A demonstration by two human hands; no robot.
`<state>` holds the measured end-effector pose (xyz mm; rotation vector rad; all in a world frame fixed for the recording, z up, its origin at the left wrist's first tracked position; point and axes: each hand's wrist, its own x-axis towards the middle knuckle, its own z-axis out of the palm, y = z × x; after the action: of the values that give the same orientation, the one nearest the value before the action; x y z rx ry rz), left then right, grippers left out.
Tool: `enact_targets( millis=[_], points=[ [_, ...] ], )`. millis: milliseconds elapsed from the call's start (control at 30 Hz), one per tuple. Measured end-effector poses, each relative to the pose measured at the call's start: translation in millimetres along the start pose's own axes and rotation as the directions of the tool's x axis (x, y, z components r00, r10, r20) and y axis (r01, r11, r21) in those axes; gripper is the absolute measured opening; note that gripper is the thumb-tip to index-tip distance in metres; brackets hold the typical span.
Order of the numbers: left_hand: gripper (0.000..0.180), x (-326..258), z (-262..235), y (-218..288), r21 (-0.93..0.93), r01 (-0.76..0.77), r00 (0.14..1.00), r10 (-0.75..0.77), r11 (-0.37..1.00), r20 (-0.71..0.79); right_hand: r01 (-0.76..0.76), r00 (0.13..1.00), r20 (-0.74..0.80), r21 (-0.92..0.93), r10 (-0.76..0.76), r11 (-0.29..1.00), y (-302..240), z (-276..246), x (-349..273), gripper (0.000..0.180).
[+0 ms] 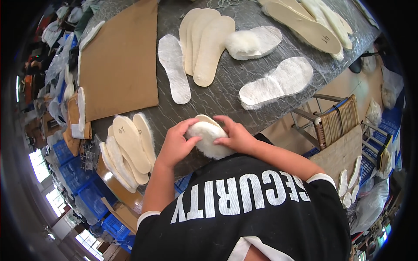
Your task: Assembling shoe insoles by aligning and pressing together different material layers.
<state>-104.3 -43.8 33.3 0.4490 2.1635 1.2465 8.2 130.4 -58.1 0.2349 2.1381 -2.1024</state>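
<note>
Head view: the fleece insole is up in front of the chest, over the near edge of the dark marbled desk, held between two bare hands.

Grip state: left hand is closed on its left side, thumb pressed on the fluff, fingers round toward the far edge. Right hand is closed on the opposite side, thumb on the fluff too, fingers at the far edge. Neither grip looks hard.

Handling, my read: very light, soft and squashy on the pile side, with a thin bendable backing. Not fragile, but it should crease if pinched hard, and loose pile may let fingers slide. Best hold is by the two long edges, thumbs on fluff, fingertips on backing.

Looks: white, thick pile, rounded outline, cream backing rim showing at the far end. Seems curled; hands cover the sides, so can't tell whether it's one bent piece or two together.

Around it: left pile of insoles by the left forearm, brown board beyond that. Further up the desk, a narrow white insole just beside a fan of cream insoles, a fluffy-ended piece next to the fan, and a wide white insole lying apart to the right.
</note>
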Motion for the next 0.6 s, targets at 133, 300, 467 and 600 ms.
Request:
enact_targets(
  millis=[133,300,467,600],
  points=[
    [0.035,13,-8,-19,0.11,0.024,0.985,-0.042,0.994,0.17,-0.171,0.985,0.076,0.313,0.155,0.934,-15,-13,15,0.04],
    [0.03,30,1,-36,-0.233,0.076,0.989,-0.044,0.969,0.14,0.244,0.969,0.021,-0.262,-0.247,0.934,-17,-18,21,0.02],
    [0.03,48,-14,-41,-0.311,0.409,0.902,-0.328,0.858,0.279,0.449,0.878,0.018,-0.378,-0.479,0.809,-26,-19,14,0.021],
    [0.019,44,-6,-38,-0.302,0.415,0.88,-0.296,0.858,0.37,0.476,0.875,0.12,-0.389,-0.469,0.789,-26,-25,10,0.018]
  ],
)
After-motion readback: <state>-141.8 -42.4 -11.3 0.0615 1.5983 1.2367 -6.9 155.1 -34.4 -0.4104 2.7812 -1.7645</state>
